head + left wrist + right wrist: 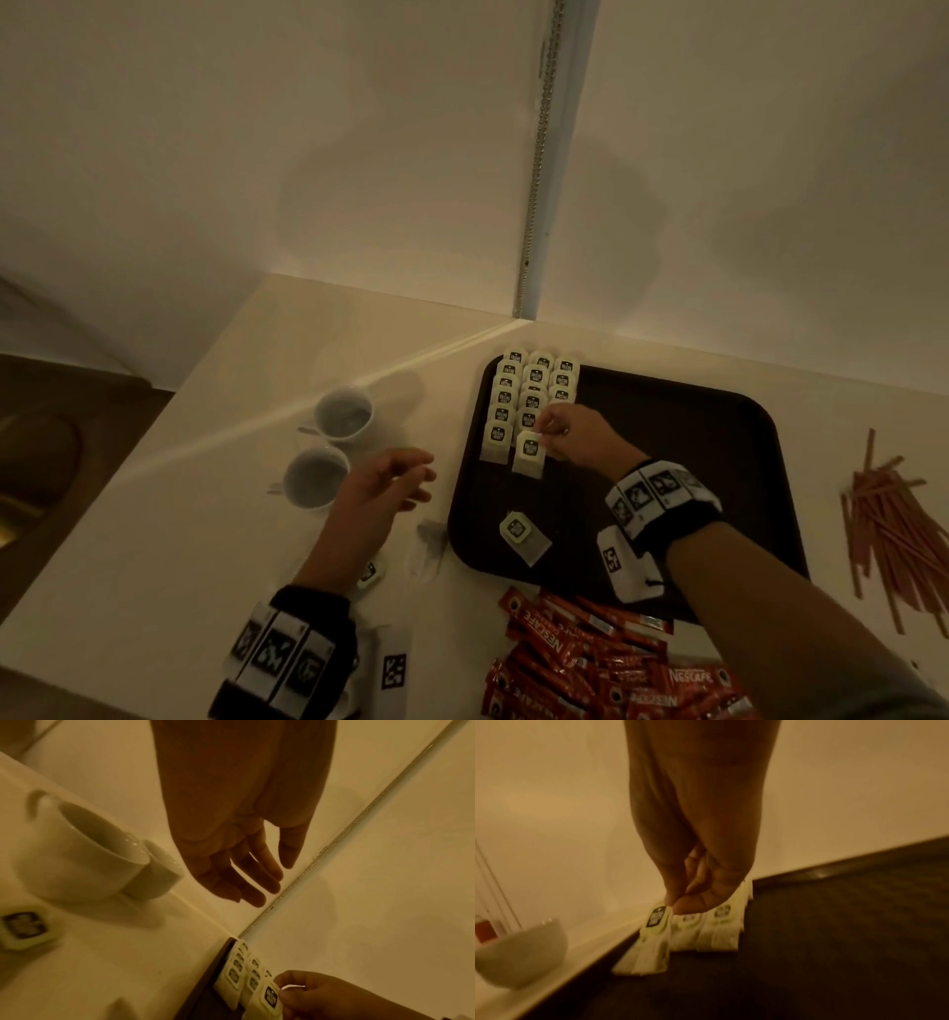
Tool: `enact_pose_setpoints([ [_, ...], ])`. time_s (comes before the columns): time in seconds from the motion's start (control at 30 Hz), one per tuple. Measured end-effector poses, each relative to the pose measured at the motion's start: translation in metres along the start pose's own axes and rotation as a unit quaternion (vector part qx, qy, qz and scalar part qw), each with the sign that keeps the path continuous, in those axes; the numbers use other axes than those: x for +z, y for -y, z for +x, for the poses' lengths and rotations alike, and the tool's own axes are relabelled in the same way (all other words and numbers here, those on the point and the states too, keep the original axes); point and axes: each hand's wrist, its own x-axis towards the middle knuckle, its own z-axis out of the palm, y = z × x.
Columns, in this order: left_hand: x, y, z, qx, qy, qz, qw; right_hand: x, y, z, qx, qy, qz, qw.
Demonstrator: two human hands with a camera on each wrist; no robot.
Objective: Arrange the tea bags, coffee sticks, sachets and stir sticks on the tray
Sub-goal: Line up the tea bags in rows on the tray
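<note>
A dark tray (667, 426) lies on the pale counter. Several white tea bags (534, 383) stand in three overlapping rows at its far left corner. My right hand (552, 429) pinches the top of one tea bag (529, 452) at the near end of the middle row; the right wrist view shows thumb and finger closed on that tea bag (655, 920). Another tea bag (524, 534) lies loose on the tray's near left part. My left hand (400, 475) hovers over the counter left of the tray, fingers relaxed and empty; the left wrist view shows the same hand (246, 878).
Two white cups (328, 447) stand left of the tray. A loose tea bag (371, 571) lies on the counter under my left forearm. Red coffee sticks (606, 663) are heaped at the near edge. Wooden stir sticks (893, 529) lie right of the tray. Walls meet just behind.
</note>
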Motion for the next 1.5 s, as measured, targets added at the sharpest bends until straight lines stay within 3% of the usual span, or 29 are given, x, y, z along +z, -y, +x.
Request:
enact_pose_setpoints([
  [0.2, -0.018, 0.023, -0.014, -0.044, -0.006, -0.005, 0.999, 0.017, -0.005, 0.016, 0.012, -0.085, 0.005, 0.996],
  [0.4, -0.025, 0.031, -0.018, -0.063, -0.012, 0.008, 0.998, 0.022, -0.004, 0.023, 0.012, -0.115, 0.014, 0.993],
  [0.5, -0.025, 0.03, -0.017, -0.058, -0.009, 0.014, 0.998, 0.022, -0.002, 0.015, -0.024, -0.152, 0.016, 0.988],
  [0.57, -0.026, 0.029, -0.017, -0.055, -0.011, 0.013, 0.998, 0.024, 0.0, 0.001, -0.079, -0.088, -0.014, 0.993],
  [0.67, -0.024, 0.026, -0.016, -0.05, -0.009, 0.009, 0.999, 0.036, 0.001, -0.024, -0.11, 0.131, -0.164, 0.972],
  [0.73, -0.021, 0.024, -0.013, -0.045, -0.003, 0.012, 0.999, 0.046, -0.004, -0.033, -0.112, 0.161, -0.246, 0.949],
  [0.97, -0.003, 0.012, -0.005, -0.015, 0.016, 0.022, 1.0, 0.051, -0.007, -0.038, -0.143, 0.142, -0.206, 0.958],
  [1.13, 0.015, 0.0, 0.003, 0.036, 0.045, 0.086, 0.995, 0.024, 0.01, -0.049, -0.184, 0.099, -0.022, 0.978],
  [1.27, 0.037, -0.028, 0.007, 0.063, 0.095, 0.058, 0.992, -0.02, 0.059, -0.068, -0.28, 0.006, 0.051, 0.959],
  [1.5, 0.06, -0.082, 0.017, 0.186, 0.067, -0.106, 0.975, -0.082, 0.126, -0.098, -0.386, -0.084, 0.104, 0.913],
])
